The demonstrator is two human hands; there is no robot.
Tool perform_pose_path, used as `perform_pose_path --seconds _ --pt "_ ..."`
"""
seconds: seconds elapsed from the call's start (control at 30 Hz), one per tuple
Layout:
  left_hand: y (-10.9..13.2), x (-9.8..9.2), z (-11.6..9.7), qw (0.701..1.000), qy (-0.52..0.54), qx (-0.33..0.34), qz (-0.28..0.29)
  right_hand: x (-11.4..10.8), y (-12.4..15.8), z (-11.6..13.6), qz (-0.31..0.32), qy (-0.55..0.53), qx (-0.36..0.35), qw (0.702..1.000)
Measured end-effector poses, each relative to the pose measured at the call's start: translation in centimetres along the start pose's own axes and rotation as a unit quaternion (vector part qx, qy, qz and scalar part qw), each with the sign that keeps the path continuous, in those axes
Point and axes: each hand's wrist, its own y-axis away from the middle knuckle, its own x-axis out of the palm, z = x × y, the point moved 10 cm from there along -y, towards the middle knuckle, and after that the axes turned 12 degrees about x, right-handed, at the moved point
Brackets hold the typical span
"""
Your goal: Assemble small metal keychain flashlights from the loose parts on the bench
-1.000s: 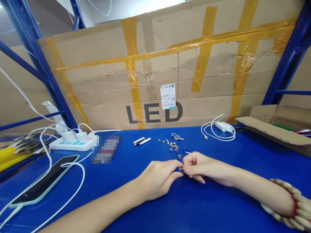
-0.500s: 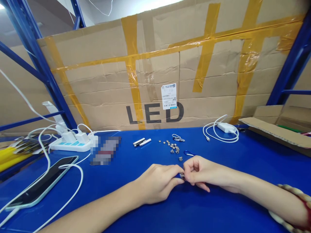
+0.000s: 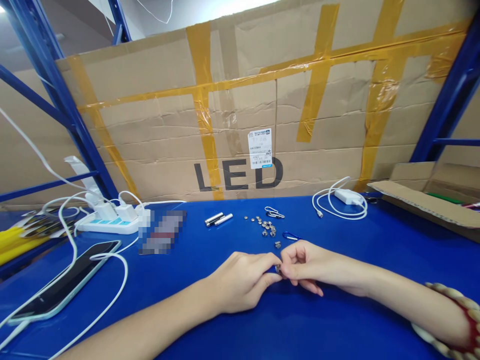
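My left hand (image 3: 243, 281) and my right hand (image 3: 309, 264) meet fingertip to fingertip low over the blue table (image 3: 337, 320). Both pinch a small round metal part (image 3: 278, 268) between them. Just beyond the hands lies a scatter of several small silver button-like parts (image 3: 267, 226). A blue clip (image 3: 289, 235) rests beside my right hand's knuckles, and a silver wire clip (image 3: 274, 213) lies further back. Two small metal cylinders (image 3: 218, 218) lie to the left of the scatter. A beaded bracelet (image 3: 455, 315) circles my right forearm.
A phone (image 3: 63, 282) on a white cable lies at the left, with a white power strip (image 3: 112, 220) behind it. A white charger with coiled cable (image 3: 343, 200) sits at the back right, an open cardboard box (image 3: 427, 200) beyond. A taped cardboard sheet marked LED (image 3: 240, 115) walls the back.
Both hands slid slightly nearer to me and stayed pinched together on the small part. Nothing else on the table moved.
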Motion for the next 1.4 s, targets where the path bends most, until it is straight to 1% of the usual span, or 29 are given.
perform_pose_path --seconds 0.53,0.73,1.07,1.23,1.4 --pt "-0.10 0.09 0.16 1.000 0.007 -0.016 0.008 0.55 0.07 0.24 0.021 0.002 -0.009 1.000" --pt "-0.09 0.20 0.26 1.000 -0.011 -0.021 0.015 0.37 -0.06 0.22 0.013 -0.027 -0.017 0.999" --pt "-0.05 0.13 -0.03 1.000 -0.017 -0.009 0.019 0.37 -0.05 0.15 0.013 -0.021 -0.017 1.000" --pt "-0.05 0.15 0.07 0.999 -0.023 -0.012 0.019 0.02 -0.06 0.25 -0.014 -0.023 -0.022 0.999" --pt "-0.02 0.14 0.25 0.999 -0.023 -0.019 0.015 -0.04 -0.06 0.19 -0.019 -0.032 -0.020 0.999"
